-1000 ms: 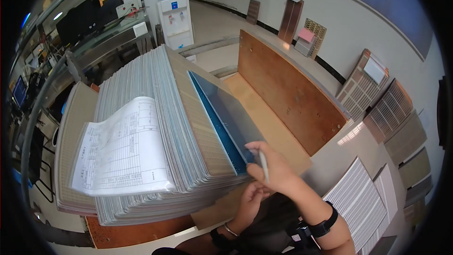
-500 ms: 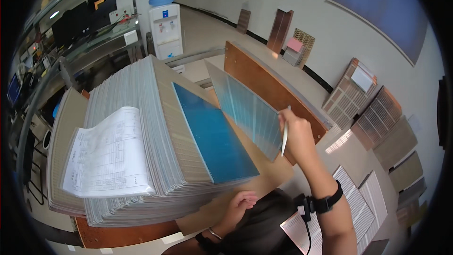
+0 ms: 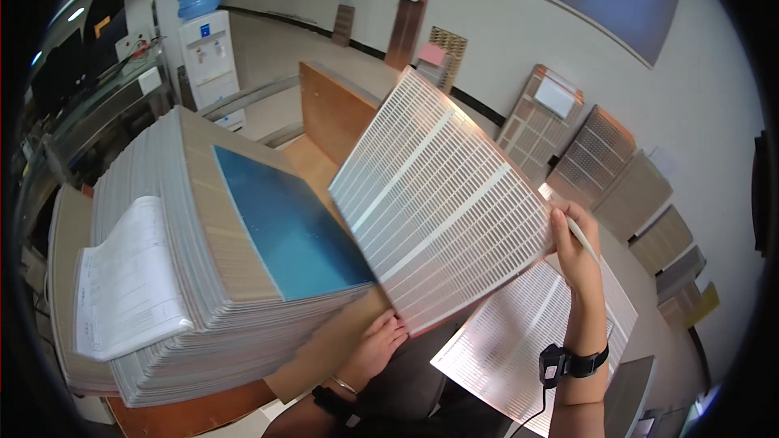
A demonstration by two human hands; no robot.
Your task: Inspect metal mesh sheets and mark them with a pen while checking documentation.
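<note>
A thin rectangular circuit board panel point(image 3: 454, 203), covered in rows of small pale cells, is held up and tilted in front of me. My right hand point(image 3: 578, 247) grips its right corner, with a slim white pen-like stick point(image 3: 583, 237) also held in it. At the panel's lower corner, my left hand point(image 3: 378, 347) has its fingers curled against the edge. To the left stands a thick stack of similar panels point(image 3: 235, 235) on edge, with a blue sheet point(image 3: 284, 223) lying against its front face. A paper in a clear sleeve point(image 3: 134, 284) rests over the stack.
An orange-brown wooden board point(image 3: 333, 113) rises behind the panel from the rack. Another pale panel point(image 3: 519, 341) sits low at my right. Several panels point(image 3: 599, 154) lean along the wall. A white water dispenser point(image 3: 209, 61) stands at the far left, near cluttered desks.
The panel has been lifted off the rack by my right hand and turned, its pale gridded face now showing. My left hand has come to its lower corner. The view has shifted right.
</note>
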